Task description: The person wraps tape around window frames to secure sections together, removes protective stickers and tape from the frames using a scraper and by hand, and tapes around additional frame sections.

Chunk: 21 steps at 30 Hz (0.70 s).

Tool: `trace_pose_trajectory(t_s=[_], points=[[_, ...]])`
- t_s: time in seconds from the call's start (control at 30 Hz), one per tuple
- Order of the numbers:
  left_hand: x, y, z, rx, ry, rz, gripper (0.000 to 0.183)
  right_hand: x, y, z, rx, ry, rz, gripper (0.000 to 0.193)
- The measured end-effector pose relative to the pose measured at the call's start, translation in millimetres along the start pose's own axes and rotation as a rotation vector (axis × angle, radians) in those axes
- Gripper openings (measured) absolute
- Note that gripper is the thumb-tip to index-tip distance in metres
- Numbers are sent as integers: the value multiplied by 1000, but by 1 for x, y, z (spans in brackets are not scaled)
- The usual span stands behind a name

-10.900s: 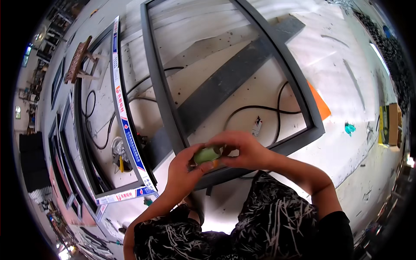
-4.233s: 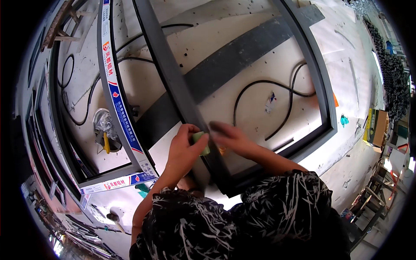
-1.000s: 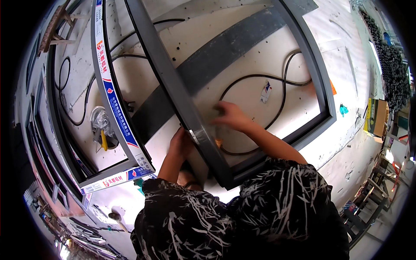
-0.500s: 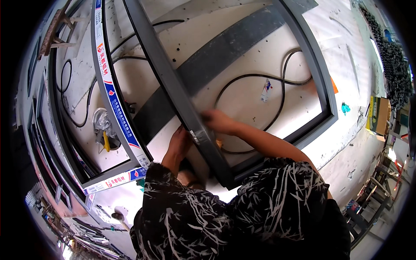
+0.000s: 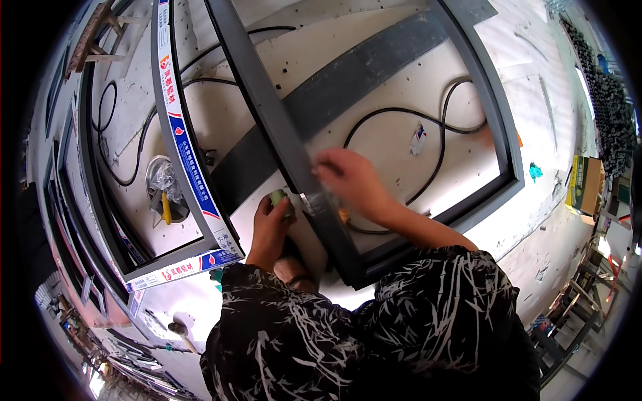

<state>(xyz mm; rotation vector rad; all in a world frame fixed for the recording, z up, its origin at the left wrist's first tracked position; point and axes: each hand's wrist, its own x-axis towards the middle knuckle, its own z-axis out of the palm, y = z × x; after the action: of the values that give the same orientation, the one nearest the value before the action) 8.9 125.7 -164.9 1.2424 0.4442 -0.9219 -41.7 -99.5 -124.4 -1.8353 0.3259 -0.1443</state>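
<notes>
The person bends over a dark grey metal window frame (image 5: 321, 200) lying flat on the pale floor (image 5: 548, 220). The frame bar under the hands runs on a long diagonal, from the upper left down to the corner near the person's knees. The left hand (image 5: 271, 224) sits just left of that bar, closed around a small green roll, likely tape (image 5: 278, 198), whose top peeps out above the fingers. The right hand (image 5: 348, 180) lies on the bar itself, just up and right of the left hand, fingers spread and pressing flat; it is blurred, so whether it pinches anything cannot be told. The two hands are near each other but apart, with the bar between them. A black cable (image 5: 428, 134) loops across the floor inside the frame, and a second frame with a blue and white strip (image 5: 194, 180) lies to the left.
</notes>
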Motion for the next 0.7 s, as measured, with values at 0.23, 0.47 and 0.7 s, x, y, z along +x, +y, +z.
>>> trace_pose_trajectory(t_s=[0.23,0.47,0.7], points=[[-49,39,19,516,-155,265,33,-13,-48,23,-199,-242,-175,26],[-55,53,34,733,-232,344,28,-28,-43,16,6,-258,84,40],[-52,69,66,683,-215,241,19,-42,-34,1,226,-183,297,43]])
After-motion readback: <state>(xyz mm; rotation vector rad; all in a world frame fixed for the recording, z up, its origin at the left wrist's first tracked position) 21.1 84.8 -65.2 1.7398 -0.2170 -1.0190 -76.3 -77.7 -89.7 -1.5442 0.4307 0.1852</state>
